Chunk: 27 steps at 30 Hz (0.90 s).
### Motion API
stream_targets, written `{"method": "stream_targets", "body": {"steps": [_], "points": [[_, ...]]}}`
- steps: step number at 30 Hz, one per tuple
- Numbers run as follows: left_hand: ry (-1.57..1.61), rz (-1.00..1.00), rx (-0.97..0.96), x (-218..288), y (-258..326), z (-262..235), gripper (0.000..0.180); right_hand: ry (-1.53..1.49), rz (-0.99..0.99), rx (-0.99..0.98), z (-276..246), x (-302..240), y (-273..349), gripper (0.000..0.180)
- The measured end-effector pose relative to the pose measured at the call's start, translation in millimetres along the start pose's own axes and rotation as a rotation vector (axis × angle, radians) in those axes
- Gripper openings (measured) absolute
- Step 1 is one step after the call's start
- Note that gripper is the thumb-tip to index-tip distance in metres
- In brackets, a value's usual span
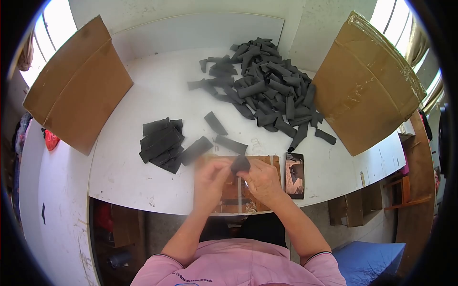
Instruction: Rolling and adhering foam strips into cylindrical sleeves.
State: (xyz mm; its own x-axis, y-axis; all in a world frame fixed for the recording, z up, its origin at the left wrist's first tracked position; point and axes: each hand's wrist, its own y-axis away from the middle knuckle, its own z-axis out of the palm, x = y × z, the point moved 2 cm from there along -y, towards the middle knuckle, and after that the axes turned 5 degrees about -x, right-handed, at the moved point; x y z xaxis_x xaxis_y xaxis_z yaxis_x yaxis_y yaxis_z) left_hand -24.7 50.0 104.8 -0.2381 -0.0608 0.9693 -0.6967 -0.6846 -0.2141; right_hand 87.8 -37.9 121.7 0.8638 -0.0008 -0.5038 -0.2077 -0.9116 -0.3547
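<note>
A small dark grey piece of cloth-like material (pixel 240 164), folded or rolled, is raised between my hands over a brown board (pixel 272 190) at the table's front edge. Closed on its right side is my right hand (pixel 263 180), with thumb and fingers pinching it. My left hand (pixel 211 177) is beside the piece on the left, smeared by motion, so its grip does not show. Just beyond the board lie loose dark grey pieces (pixel 231 144), one (pixel 196 150) close to my left fingers. Flattened pieces form a stack (pixel 162 144) to the left.
A big heap of rolled dark grey pieces (pixel 272 81) covers the back right of the white table (pixel 143 86). Cardboard panels stand at the left (pixel 78 86) and right (pixel 367 86). A phone (pixel 295 175) lies right of the board. A blue box-like object (pixel 372 260) is at lower right.
</note>
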Motion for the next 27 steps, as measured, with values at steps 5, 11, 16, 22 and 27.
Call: {"method": "stream_targets", "body": {"steps": [5, 11, 16, 22, 27], "points": [[0.245, -0.069, -0.229, 26.8, -19.1, 5.8, 0.011, -0.032, -0.045, 0.005, -12.1, -7.9, -7.1, 0.021], [0.408, -0.008, -0.001, 4.5, -2.3, 4.9, 0.013, -0.029, -0.007, 0.060, 2.4, -2.6, 0.0, 0.020], [0.532, -0.096, -0.070, 14.5, -15.9, 7.5, 0.018, -0.071, -0.005, 0.063, 8.7, 2.0, -0.9, 0.018], [-0.207, -0.082, -0.251, 30.9, -25.2, 21.6, 0.015, -0.295, -0.089, 0.196, -4.0, -2.3, 4.1, 0.014], [-0.141, 0.044, -0.213, 19.5, -19.6, 19.8, 0.014, -0.157, 0.031, -0.040, 14.6, 13.1, 10.7, 0.014]]}}
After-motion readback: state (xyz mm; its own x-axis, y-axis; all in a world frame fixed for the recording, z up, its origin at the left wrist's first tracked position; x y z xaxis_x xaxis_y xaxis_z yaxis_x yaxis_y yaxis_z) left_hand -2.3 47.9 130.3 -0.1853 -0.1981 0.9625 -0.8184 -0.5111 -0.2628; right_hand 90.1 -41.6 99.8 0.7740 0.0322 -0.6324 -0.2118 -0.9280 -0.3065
